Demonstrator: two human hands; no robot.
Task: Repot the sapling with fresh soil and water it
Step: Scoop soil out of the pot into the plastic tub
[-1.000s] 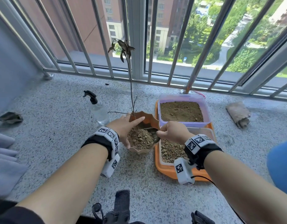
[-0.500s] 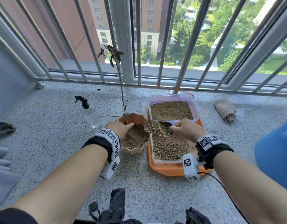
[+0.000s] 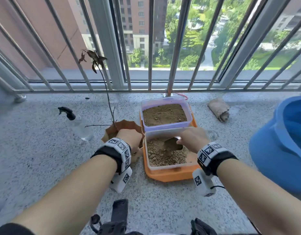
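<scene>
A thin sapling [image 3: 107, 92] with a few dry brown leaves stands in a brown scalloped pot [image 3: 125, 125] on the balcony floor. My left hand [image 3: 129, 138] rests over the pot's near side and hides most of its soil. My right hand [image 3: 193, 139] grips a small metal scoop [image 3: 171, 144], whose bowl digs into the coarse soil of the near clear tub [image 3: 163, 167]. Behind it a second clear tub [image 3: 163, 128] holds finer soil. Both tubs sit on an orange tray [image 3: 170, 176]. A clear spray bottle [image 3: 78, 126] with a black trigger lies left of the pot.
Metal railing bars [image 3: 173, 48] run along the far edge of the speckled floor. A rolled brown cloth [image 3: 219, 110] lies at the right near the railing. A large blue bucket [image 3: 281, 146] stands at the right edge. Dark gear [image 3: 119, 216] sits at the bottom centre.
My right hand has carried the scoop from over the pot back to the near tub and pushed it into the soil. My left hand has stayed on the pot.
</scene>
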